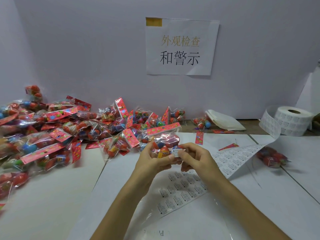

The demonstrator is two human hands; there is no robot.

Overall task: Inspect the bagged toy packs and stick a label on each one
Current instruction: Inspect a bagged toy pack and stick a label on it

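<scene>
Item: clear cellophane toy pack with red header card (164, 137), above the table (43, 205) middle. I have the left hand (152, 158) curled round it and the right hand (194, 158) pinching a small white warning label (177, 152) onto it. Risk, I judge: slippery film shifts, label creases.

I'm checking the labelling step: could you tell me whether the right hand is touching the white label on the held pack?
Touching. The head view shows the right hand with its thumb lying on the white label, against the toy pack, with no gap.
</scene>
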